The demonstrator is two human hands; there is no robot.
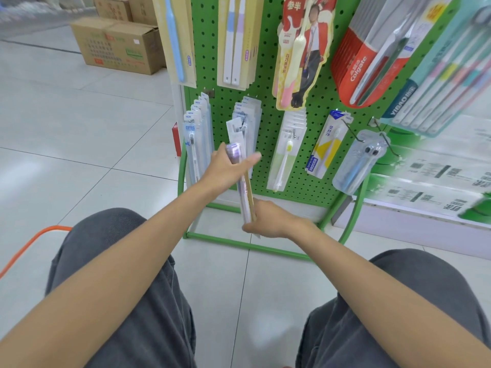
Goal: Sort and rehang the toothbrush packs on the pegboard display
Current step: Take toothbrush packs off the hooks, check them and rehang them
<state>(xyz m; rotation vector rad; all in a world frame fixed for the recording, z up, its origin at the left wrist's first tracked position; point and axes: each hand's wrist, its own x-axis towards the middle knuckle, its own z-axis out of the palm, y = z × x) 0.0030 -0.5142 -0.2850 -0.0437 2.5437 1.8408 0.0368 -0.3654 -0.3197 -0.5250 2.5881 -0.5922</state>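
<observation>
One purple toothbrush pack point(243, 187) stands nearly upright at frame centre, just before the green pegboard point(265, 75). The right hand point(268, 221) curls its fingers round the pack's 6 o'clock end. The left hand point(228, 167) pinches the 12 o'clock end between thumb and outstretched fingers. Cardboard boxes point(119, 46) sit at 10 o'clock.

Left hand point(225, 170), right hand point(269, 221) holding purple toothbrush pack point(244, 193), green pegboard point(265, 54)
</observation>
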